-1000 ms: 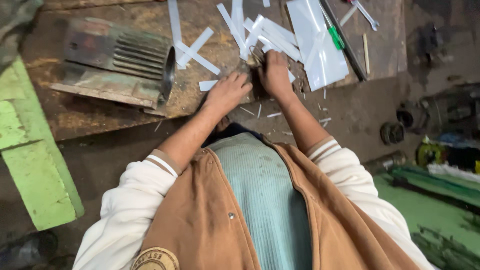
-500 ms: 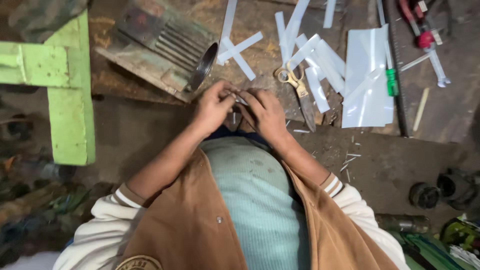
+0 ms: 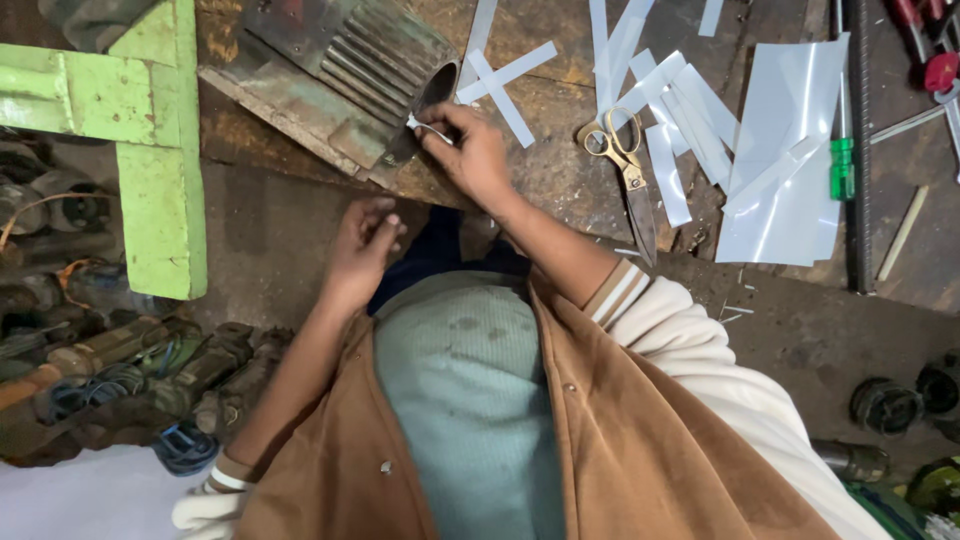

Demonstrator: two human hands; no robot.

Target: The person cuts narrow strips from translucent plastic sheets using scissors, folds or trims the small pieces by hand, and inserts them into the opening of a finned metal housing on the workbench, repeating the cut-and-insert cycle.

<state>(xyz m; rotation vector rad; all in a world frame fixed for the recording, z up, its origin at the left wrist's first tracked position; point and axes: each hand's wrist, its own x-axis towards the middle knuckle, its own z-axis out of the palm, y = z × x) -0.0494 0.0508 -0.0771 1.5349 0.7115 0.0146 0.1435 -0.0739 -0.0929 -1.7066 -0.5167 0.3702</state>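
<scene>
A worn wooden bench [image 3: 560, 190] stands over a dark dirt floor [image 3: 790, 330], beside a green frame [image 3: 150, 190].

The surface [image 3: 560, 180] was old brown wood, worn and stained. A ribbed grey-green metal motor case [image 3: 340, 75] lay on it at the left, on its side. White strips [image 3: 505, 85] lay crossed beside the case, and more strips [image 3: 675, 120] lay in a loose pile further right. Scissors with gold handles [image 3: 625, 170] lay among them. A big white sheet [image 3: 785, 190] lay at the right, with a green-handled screwdriver [image 3: 843, 150] on its edge.
</scene>
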